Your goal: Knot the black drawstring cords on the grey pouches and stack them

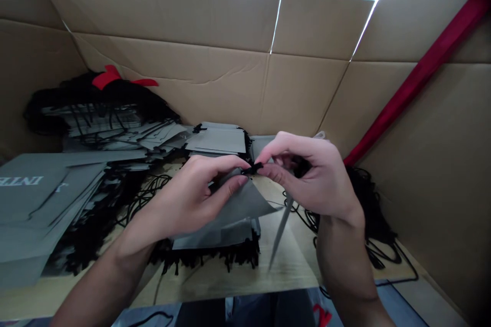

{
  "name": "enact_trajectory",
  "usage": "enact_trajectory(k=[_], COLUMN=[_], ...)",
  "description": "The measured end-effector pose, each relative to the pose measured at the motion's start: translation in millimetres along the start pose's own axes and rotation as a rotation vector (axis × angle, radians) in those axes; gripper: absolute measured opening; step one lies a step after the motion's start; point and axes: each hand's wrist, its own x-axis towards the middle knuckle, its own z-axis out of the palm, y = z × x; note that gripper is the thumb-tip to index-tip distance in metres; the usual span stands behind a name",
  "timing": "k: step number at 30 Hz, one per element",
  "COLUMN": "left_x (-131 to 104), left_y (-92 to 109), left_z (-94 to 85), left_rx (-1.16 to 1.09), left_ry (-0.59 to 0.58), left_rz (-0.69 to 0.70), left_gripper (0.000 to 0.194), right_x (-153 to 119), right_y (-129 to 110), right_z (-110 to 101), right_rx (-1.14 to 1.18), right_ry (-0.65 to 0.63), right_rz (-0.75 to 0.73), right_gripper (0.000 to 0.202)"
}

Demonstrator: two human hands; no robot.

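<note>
My left hand (192, 194) pinches the edge of a flat grey paper piece (245, 204), which looks like a folded bag, between thumb and fingers. Close beside it, my right hand (314, 173) grips a short black cord (253, 168) at the paper's edge by thumb and forefinger. A long pointed grey blade (282, 230), probably of scissors, hangs down from below my right palm; its grip is mostly hidden by the hand. Under my hands lies a stack of grey paper pieces (215, 237) with black cord ends along the near edge.
On the left lie large grey sheets (34, 199) with white lettering. Behind them is a heap of black cords (95, 94) with red strips. Another grey stack (217, 139) stands at the back, more black cord (364, 199) at right. Cardboard walls (215, 15) enclose the wooden table (291, 265).
</note>
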Motion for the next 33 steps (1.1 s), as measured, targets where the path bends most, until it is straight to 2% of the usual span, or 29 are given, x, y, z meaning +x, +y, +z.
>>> enact_trajectory(k=[3,7,11,15,22,26,30,33], left_x=[-0.1,0.4,1.7,-0.8,-6.7,-5.3,-5.6,-7.7], left_y=[3.1,8.0,13.2,15.3,15.6,12.0,9.8,10.9], left_z=[4.4,8.0,8.7,8.8,5.6,4.3,3.7,4.1], left_rx=[-0.018,-0.044,-0.042,-0.017,0.179,0.201,0.147,0.035], left_ry=[0.058,0.071,0.132,0.203,0.148,0.151,0.271,0.314], left_rz=[0.019,0.019,0.065,0.056,0.149,0.232,0.228,0.225], left_gripper=[0.021,0.015,0.027,0.021,0.015,0.016,0.006,0.021], right_x=[-0.7,-0.9,-2.2,-4.0,-4.5,-5.0,-4.1,-2.9], right_y=[1.3,3.9,1.9,-7.8,-16.2,-15.5,-14.4,-14.6], right_z=[4.5,12.7,18.7,20.9,20.7,19.4,20.9,21.7], right_rx=[0.063,0.1,0.114,-0.124,-0.222,-0.215,-0.125,-0.059], right_ry=[-0.001,0.067,0.19,0.147,0.086,0.086,0.117,0.142], right_rz=[0.015,0.032,0.025,-0.072,-0.153,-0.119,-0.061,-0.011], right_gripper=[0.027,0.015,0.026,0.013,0.016,0.018,0.021,0.021])
